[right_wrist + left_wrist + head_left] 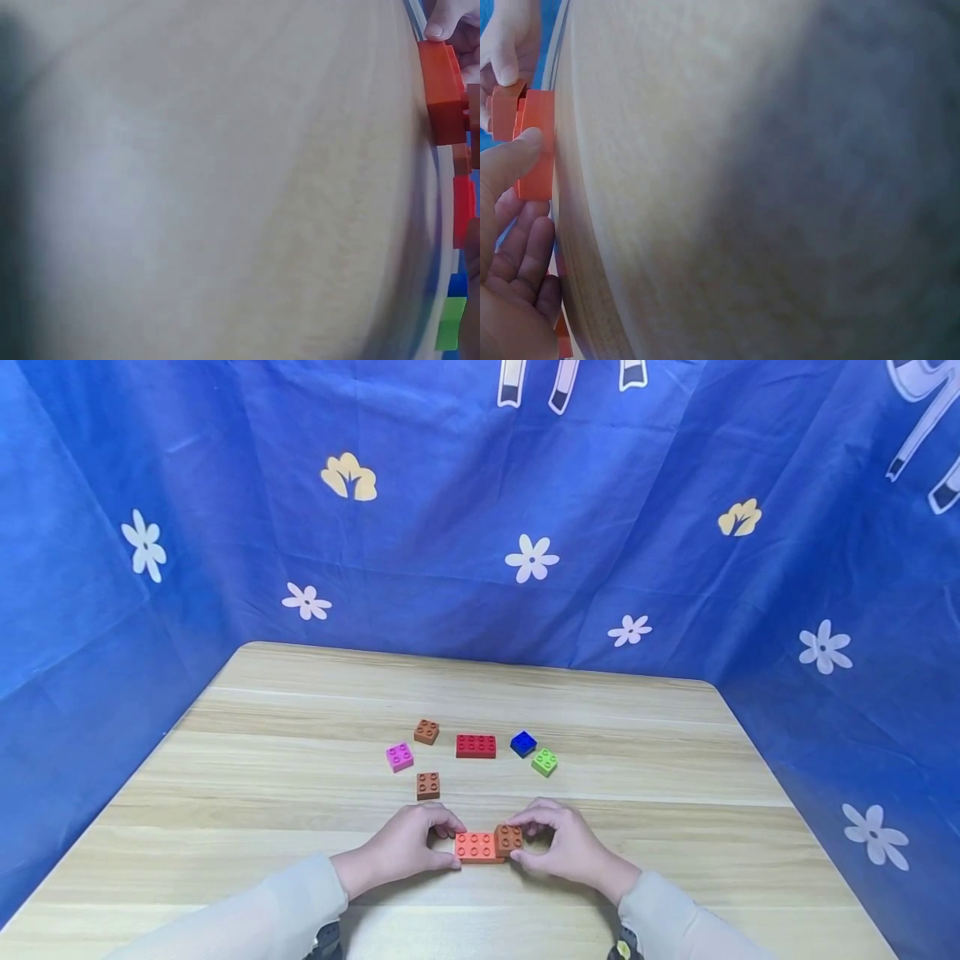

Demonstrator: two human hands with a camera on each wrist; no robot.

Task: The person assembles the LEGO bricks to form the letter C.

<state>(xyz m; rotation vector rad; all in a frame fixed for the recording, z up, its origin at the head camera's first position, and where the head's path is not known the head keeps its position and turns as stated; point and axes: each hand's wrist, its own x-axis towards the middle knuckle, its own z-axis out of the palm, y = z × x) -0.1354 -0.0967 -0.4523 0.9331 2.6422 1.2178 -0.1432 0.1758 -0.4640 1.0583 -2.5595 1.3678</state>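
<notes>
A long orange building brick (474,847) lies near the front of the table, studs up. My left hand (405,847) pinches its left end, with the thumb at the near side and a finger at the far side. Over its right end is a square brown brick (508,839), held between the thumb and fingers of my right hand (568,847). In the left wrist view the brown brick (505,114) is slightly tilted against the orange brick (536,165). Studs of the orange brick (444,94) show beside the brown one in the right wrist view.
Beyond the hands lie two more brown bricks (427,732) (428,786), a pink brick (400,757), a long red brick (476,746), a blue brick (523,743) and a lime green brick (545,762). Blue cloth (450,593) hangs behind and beside the wooden table (262,760).
</notes>
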